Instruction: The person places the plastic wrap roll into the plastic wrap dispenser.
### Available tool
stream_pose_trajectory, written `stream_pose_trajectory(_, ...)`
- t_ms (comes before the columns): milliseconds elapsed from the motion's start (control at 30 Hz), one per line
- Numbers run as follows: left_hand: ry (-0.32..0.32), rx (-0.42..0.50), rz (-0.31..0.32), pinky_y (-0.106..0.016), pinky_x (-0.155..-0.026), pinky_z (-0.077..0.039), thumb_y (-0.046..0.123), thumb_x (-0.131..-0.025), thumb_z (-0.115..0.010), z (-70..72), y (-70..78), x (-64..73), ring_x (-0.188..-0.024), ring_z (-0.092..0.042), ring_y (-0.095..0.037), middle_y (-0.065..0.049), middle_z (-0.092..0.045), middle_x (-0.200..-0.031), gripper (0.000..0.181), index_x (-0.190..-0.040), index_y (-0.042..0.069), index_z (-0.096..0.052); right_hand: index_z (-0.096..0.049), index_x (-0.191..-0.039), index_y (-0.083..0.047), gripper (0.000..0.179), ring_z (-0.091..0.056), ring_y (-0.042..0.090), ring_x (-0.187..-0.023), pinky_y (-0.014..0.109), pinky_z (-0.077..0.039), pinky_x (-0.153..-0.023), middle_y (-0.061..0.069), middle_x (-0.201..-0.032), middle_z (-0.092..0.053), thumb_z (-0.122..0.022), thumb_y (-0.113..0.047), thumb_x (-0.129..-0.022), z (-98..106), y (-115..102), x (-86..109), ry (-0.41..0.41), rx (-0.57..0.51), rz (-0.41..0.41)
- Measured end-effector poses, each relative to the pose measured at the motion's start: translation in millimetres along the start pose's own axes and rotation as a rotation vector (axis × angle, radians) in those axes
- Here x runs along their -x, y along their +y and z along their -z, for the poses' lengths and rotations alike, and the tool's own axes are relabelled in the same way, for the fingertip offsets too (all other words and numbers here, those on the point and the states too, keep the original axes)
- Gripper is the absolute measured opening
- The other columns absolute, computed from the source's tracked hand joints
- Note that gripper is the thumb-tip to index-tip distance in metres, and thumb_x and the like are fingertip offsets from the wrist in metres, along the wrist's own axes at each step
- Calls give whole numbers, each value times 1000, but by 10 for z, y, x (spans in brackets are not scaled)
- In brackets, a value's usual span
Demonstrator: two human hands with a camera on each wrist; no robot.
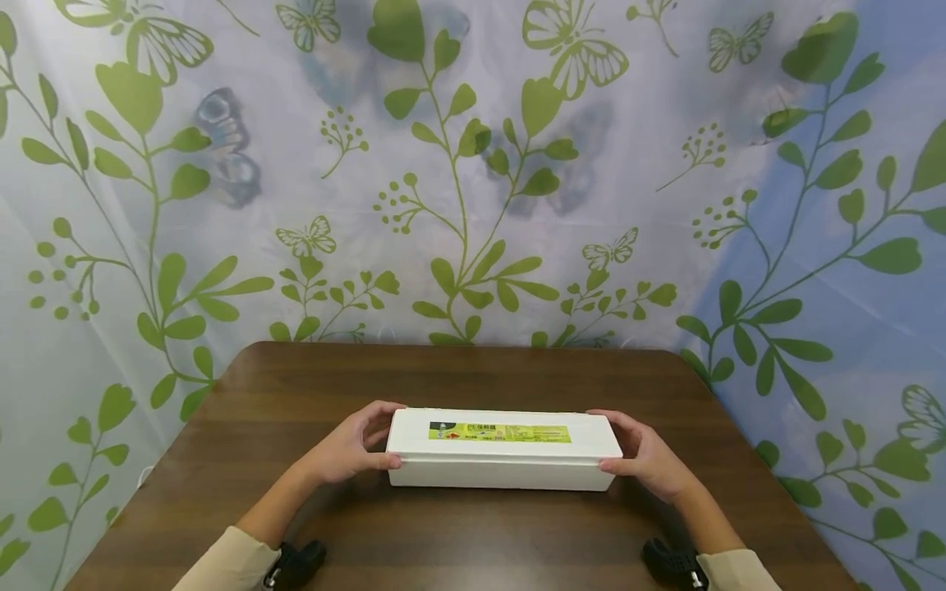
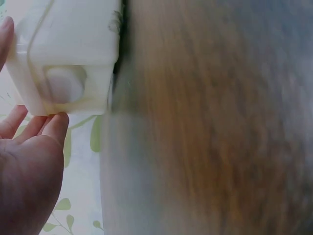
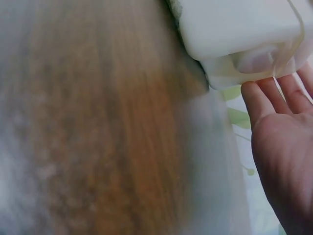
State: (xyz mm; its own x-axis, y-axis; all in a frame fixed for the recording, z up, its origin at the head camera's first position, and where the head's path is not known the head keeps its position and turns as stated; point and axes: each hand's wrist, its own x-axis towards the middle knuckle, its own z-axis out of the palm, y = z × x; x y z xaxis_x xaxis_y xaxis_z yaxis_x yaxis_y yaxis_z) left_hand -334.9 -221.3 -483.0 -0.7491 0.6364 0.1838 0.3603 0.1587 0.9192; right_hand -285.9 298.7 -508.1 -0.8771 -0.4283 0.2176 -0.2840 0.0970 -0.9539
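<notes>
A long white cling film box [image 1: 502, 474] lies lengthwise across the table in front of me, with a yellow-green label [image 1: 498, 432] on its lid. My left hand [image 1: 353, 447] grips its left end, thumb at the front edge and fingers round the back. At the opposite end my right hand [image 1: 654, 461] holds it the same way. Through a cut-out in the box's end wall, a round white roll end [image 2: 66, 84] shows in the left wrist view. The right wrist view has a similar round end [image 3: 254, 59], with fingertips at the box's edge.
The brown wood-grain table [image 1: 480, 533] has rounded far corners. Behind it and along both sides hangs a curtain [image 1: 473, 205] with green leaves and butterflies. Black straps with devices [image 1: 299, 565] sit on both wrists, beside beige sleeves [image 1: 229, 562].
</notes>
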Motion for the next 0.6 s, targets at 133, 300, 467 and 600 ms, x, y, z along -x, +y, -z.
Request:
stream_pose_trajectory(133, 6, 2, -19, -27, -115, -42, 12, -82, -87, -18, -19, -5, -142, -46, -30, -16, -48, -149, 76, -145, 5, -45, -34, -153, 6, 74, -62, 13, -115, 32, -59, -88, -1, -142, -57, -71, 5, -88, 14, -8, 29, 3, 3, -7)
stream_pose_trajectory(300, -1, -4, -22, -33, -116, -40, 13, -81, -88, 40, -33, 44, -146, -40, -42, -24, -41, -155, 87, -151, -2, -37, -27, -156, 8, 77, -57, 11, -126, 29, -56, -96, 1, -151, -51, -68, 6, -90, 60, -29, 41, -39, -8, 18)
stream_pose_trajectory(467, -1, -114, 11, -47, -118, -33, 17, -80, -89, 253, 7, 130, -150, -34, -45, -26, -35, -161, 95, -154, -2, -32, -31, -155, 7, 69, -46, 7, -144, 17, -44, -110, 3, -160, -45, -63, 7, -95, 167, -157, -2, 43, 95, 74)
stream_pose_trajectory(600, 84, -304, 45, -57, -118, -32, 28, -85, -84, 470, 80, 156, -149, -36, -44, -21, -41, -159, 87, -154, 2, -37, -42, -152, 2, 59, -48, 0, -140, 15, -46, -106, 14, -157, -47, -65, -1, -98, 283, -351, -113, 186, 262, 69)
